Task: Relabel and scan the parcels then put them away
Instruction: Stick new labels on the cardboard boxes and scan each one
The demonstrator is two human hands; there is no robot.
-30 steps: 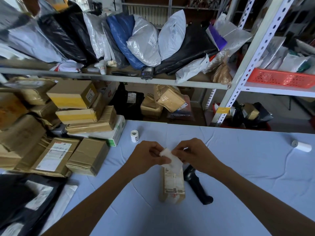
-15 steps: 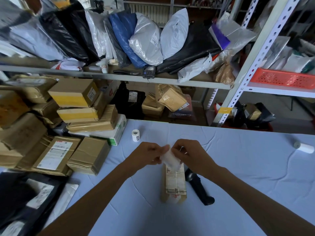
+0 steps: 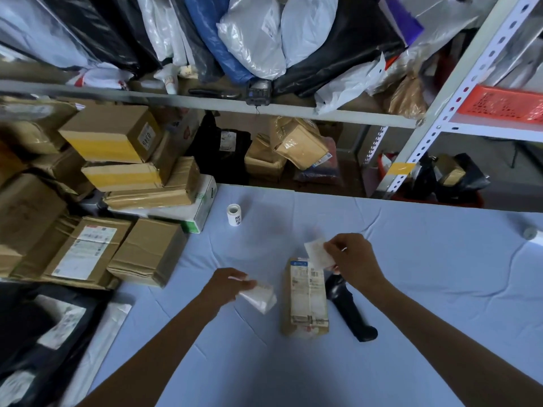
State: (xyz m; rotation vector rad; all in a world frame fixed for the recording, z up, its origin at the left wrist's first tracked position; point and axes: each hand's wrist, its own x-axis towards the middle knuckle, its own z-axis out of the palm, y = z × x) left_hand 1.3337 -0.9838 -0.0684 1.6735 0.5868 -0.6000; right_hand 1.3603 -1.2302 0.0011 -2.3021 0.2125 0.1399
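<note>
Head: parcel (image 3: 307,298) lies between left grip (image 3: 226,284) holding paper (image 3: 260,298), right grip (image 3: 355,259) holding label (image 3: 317,254).

The surface (image 3: 411,259) is covered with a creased pale blue cloth. Near its middle a small brown parcel (image 3: 305,298) lies flat, label up, and a black scanner (image 3: 351,312) lies just beside its right edge. A white label roll (image 3: 234,214) stands upright towards the far edge, and a second roll (image 3: 531,232) lies at the right border of view. The left part carries cardboard boxes (image 3: 148,251), stacked higher further back, and black mailer bags (image 3: 35,333) at the near corner.
</note>
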